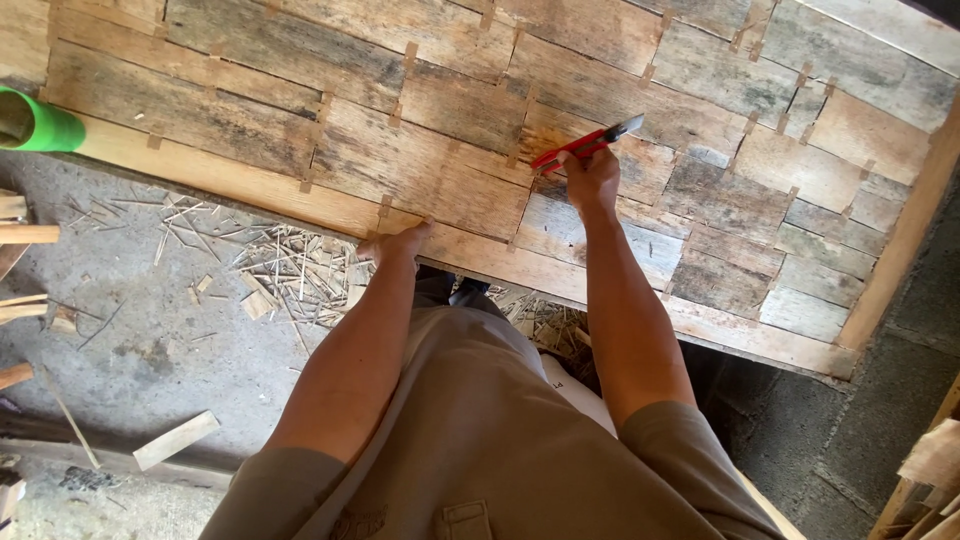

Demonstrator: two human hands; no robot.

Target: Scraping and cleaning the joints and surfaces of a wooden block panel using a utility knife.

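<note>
The right hand (592, 178) was closed around a red utility knife (588, 144), whose blade end pointed toward 2 o'clock over the woven panel (440, 130). At 8 o'clock from it, the left hand (393, 245) pressed on the panel's lower edge strip, fingers mostly hidden. A green tube (38, 123) was cut off at 9 o'clock.
</note>
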